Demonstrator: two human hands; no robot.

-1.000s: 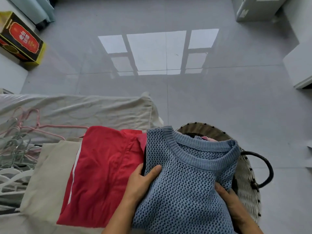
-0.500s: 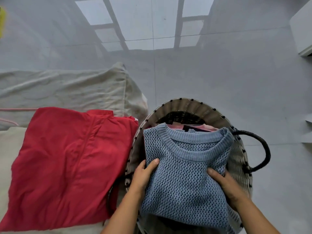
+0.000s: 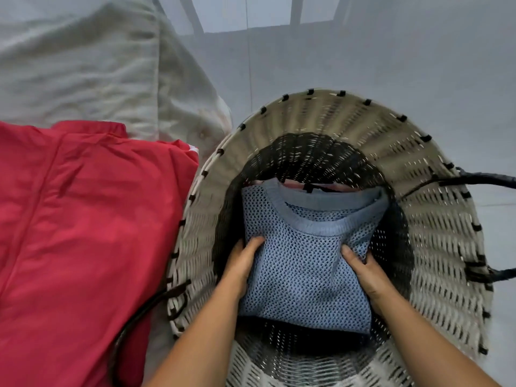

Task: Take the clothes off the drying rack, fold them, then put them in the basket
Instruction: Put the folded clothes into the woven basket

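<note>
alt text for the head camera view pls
A left hand and a right hand grip the sides of a folded blue knit sweater, holding it inside a woven basket. A red garment lies on pale cloth beside the basket.

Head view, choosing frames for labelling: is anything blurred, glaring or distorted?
Head view: the pale woven wicker basket smears with motion blur and bulges from wide-angle distortion; the folded blue knit sweater looks sharper; window glare pales the glossy grey floor.
</note>
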